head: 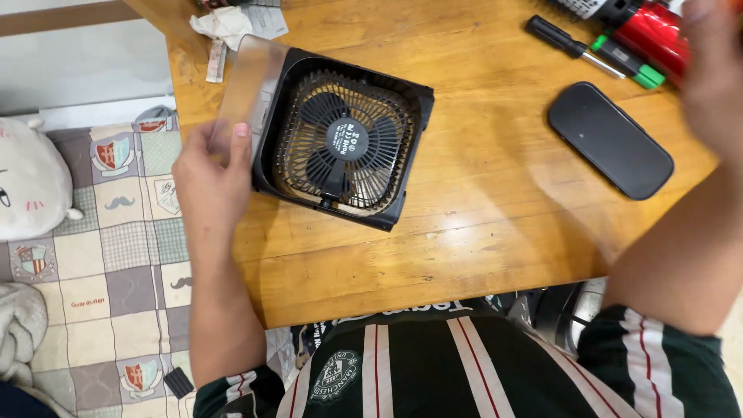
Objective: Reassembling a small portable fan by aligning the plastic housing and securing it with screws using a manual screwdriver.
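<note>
Left hand [209, 174] grips the left edge of a black fan [340, 143] lying flat on the table [480, 224]. Right hand [716, 73], far right and well apart from the fan, is blurred near a red tool [654, 35]; its grip cannot be told.

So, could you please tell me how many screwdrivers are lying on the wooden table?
2: a black-handled screwdriver and a green-tipped one beside it, at the table's far right. More may be hidden.

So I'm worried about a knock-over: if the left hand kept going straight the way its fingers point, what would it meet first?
The left hand already grips the left edge of the square black plastic desk fan. Its fingers point up-table, so next would likely be the crumpled white paper; depth is unclear.
</note>
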